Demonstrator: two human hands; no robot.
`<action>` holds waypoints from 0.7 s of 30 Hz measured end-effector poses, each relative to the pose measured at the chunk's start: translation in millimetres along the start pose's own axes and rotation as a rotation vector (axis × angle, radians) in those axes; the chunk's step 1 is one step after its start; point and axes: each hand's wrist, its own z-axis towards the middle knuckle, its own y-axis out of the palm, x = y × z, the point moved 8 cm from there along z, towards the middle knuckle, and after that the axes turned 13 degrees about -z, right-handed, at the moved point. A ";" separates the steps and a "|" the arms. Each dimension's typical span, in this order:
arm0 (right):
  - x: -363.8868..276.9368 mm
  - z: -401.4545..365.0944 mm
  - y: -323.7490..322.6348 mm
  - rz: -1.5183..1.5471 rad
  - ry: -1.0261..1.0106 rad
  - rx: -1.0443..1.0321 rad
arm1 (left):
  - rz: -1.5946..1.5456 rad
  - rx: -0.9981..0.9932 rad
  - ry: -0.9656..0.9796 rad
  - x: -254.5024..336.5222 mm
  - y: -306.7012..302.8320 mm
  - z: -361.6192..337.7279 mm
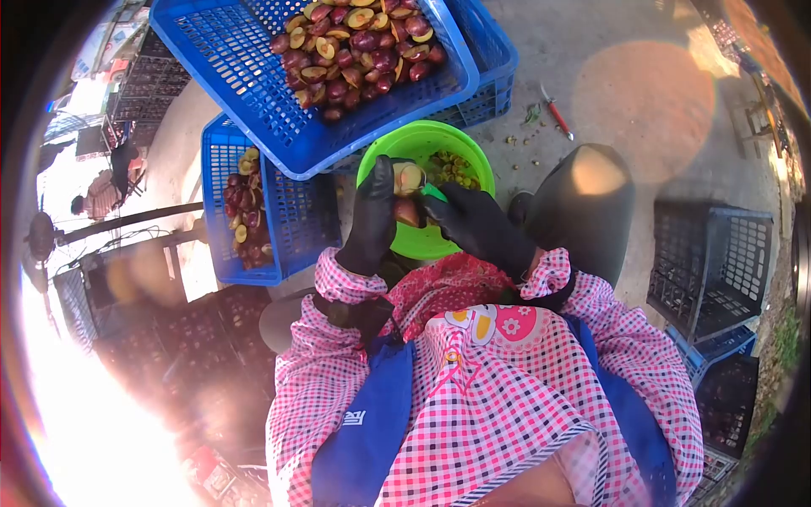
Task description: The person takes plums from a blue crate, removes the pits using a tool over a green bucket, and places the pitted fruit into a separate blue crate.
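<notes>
My left hand (372,207), in a black glove, is closed on a plum (409,179) whose pale cut flesh faces up. A red-skinned plum piece (407,211) shows just below it, between the two hands. My right hand (475,218), also gloved in black, grips a small tool with a green handle (434,192), probably a knife; its blade is hard to see against the plum. Both hands are over a bright green basin (422,132), which holds pits and yellowish scraps (454,169).
A blue crate (296,156) full of halved plums (359,59) rests tilted on another blue crate (498,63). At left, a divided blue crate (245,277) holds more plums. A red-handled tool (557,118) lies on the floor. Black crates (710,262) stand at right.
</notes>
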 end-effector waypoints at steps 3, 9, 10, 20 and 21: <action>1.0 -2.0 2.6 -0.264 -0.023 0.036 | 0.362 0.115 0.163 9.2 -10.9 4.0; 13.6 -3.6 0.2 -0.104 0.156 -0.044 | 0.454 0.146 0.178 10.8 -4.0 4.9; 12.7 -3.9 -0.5 -0.093 0.147 -0.027 | 0.502 0.154 0.196 12.1 -3.5 6.4; 15.5 -4.1 7.7 -0.100 -0.021 -0.031 | 0.469 0.070 0.213 13.9 3.1 8.0; 14.5 -3.7 6.8 -0.101 -0.019 -0.031 | 0.468 0.069 0.213 10.6 3.2 10.1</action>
